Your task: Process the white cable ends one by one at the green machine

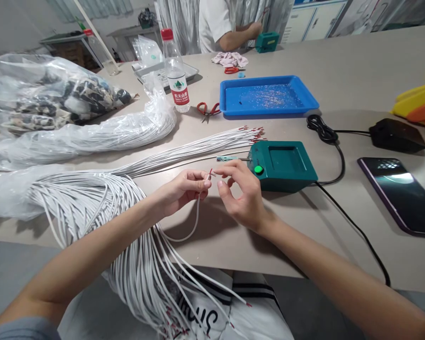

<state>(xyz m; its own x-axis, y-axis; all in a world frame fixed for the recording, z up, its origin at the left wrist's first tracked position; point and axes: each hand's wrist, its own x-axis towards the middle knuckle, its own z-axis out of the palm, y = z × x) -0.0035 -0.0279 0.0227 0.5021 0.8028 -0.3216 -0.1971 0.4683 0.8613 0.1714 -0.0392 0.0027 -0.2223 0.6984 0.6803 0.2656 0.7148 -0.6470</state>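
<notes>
My left hand (184,189) is closed in a pinch round the end of a white wire (194,222), which loops down onto the table below it. My right hand (241,191) is closed too, its thumb and forefinger pinching the wire's small red tip (211,173). Both hands hover just left of a green box-shaped device (286,166) with a round green button. A big bundle of white wires (102,203) spills over the table edge onto my lap. A row of wires with red tips (212,144) lies beyond my hands.
A blue tray (233,101) sits behind the device, with red scissors (207,109) and a water bottle (175,71) to its left. Plastic bags (49,94) fill the left. A phone (402,193) and a black adapter (396,134) lie right. Another person (219,23) sits across the table.
</notes>
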